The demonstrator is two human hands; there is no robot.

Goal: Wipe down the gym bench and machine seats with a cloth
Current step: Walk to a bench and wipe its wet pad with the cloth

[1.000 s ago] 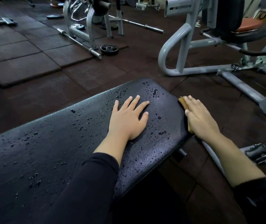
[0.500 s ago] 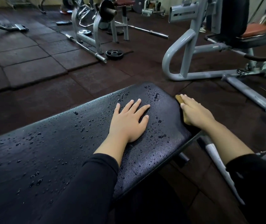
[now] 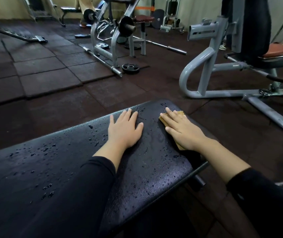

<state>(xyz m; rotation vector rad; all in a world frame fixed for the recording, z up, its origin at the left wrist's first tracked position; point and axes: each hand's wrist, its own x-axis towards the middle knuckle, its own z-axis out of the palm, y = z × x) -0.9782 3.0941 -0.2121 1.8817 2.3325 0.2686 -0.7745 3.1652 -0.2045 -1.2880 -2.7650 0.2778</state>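
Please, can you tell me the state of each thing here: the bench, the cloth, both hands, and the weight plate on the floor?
bench pad: wet, droplets scattered across it.
cloth: flat on the pad, pressed under the right hand.
left hand: open, flat on the pad.
right hand: open, fingers straight, pressing the cloth.
weight plate: lying flat on the floor.
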